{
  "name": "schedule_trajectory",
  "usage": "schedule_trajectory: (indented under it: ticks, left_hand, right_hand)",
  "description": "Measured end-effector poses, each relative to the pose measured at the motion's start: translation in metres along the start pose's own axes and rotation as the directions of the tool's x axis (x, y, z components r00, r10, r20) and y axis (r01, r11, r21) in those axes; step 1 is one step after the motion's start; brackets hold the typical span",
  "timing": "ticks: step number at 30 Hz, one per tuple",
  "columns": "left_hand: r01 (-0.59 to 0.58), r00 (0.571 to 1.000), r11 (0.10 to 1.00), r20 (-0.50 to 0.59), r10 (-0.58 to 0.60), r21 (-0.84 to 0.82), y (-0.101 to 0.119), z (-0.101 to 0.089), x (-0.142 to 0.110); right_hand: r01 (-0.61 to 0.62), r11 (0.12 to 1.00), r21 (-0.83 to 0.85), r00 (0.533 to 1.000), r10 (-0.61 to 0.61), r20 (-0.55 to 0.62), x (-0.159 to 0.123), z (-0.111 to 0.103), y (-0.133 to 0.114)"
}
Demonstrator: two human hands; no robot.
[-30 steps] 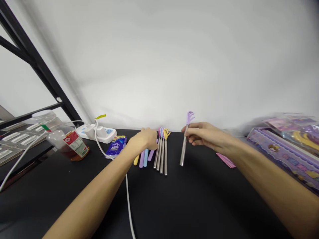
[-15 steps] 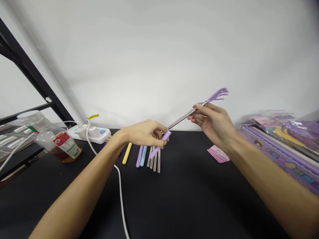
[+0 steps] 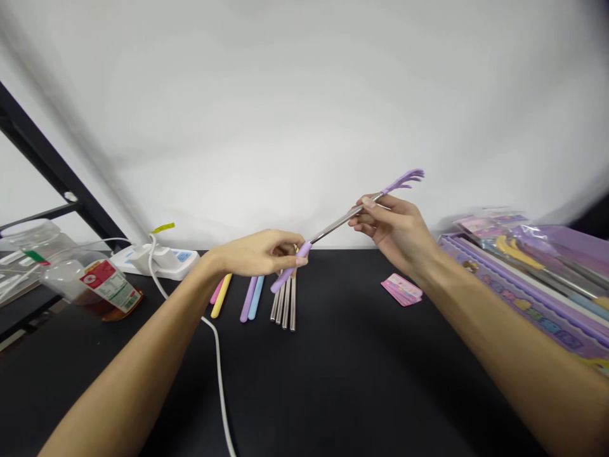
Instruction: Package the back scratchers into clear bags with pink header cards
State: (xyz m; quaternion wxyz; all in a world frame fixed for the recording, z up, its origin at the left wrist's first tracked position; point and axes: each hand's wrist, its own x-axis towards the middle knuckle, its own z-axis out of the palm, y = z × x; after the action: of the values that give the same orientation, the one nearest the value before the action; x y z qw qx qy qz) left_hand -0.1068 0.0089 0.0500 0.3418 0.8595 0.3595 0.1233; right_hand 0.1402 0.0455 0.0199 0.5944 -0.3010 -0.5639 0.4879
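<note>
My two hands hold a back scratcher at a slant above the black table [image 3: 333, 381]. My right hand [image 3: 390, 228] is shut on its steel shaft [image 3: 335, 227], just below the lilac claw head [image 3: 404, 181]. My left hand [image 3: 257, 252] grips the lilac handle [image 3: 283, 279], whose top meets the shaft's lower end. Beneath that hand lie several steel shafts [image 3: 284, 308], their tops hidden by it. To their left are loose handles: lilac and blue [image 3: 252, 298], yellow [image 3: 221, 295], and a pink one.
A white power strip [image 3: 152, 261] and its white cable [image 3: 216, 355] lie at the left, near a sauce bottle [image 3: 90, 285] and a black shelf [image 3: 47, 152]. Pink cards [image 3: 402, 289] lie right of centre, beside a purple toy box [image 3: 514, 292].
My right hand has tipped the shaft from upright to slanted. My left hand has moved from over the handles to holding a lilac handle on the shaft's lower end. The view has shifted.
</note>
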Motion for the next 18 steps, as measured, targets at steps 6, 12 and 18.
schedule_trajectory:
  ticks: [6,12,18]
  left_hand:
    - [-0.032,0.998,0.999,-0.049,0.03,-0.044,0.001,0.002,0.0]
    - [-0.045,0.989,0.998,-0.141,0.038,-0.043,0.002,0.003,0.001]
    - [-0.014,0.998,0.983,-0.067,0.002,-0.184,0.001,0.004,0.001]
  right_hand:
    - [0.077,0.993,-0.086,0.997,-0.077,0.004,0.0,-0.011,-0.009]
    - [0.168,0.973,-0.16,0.986,-0.167,0.021,-0.002,-0.011,-0.014]
    - [0.206,0.975,-0.089,0.979,-0.204,0.031,-0.006,-0.009,-0.011]
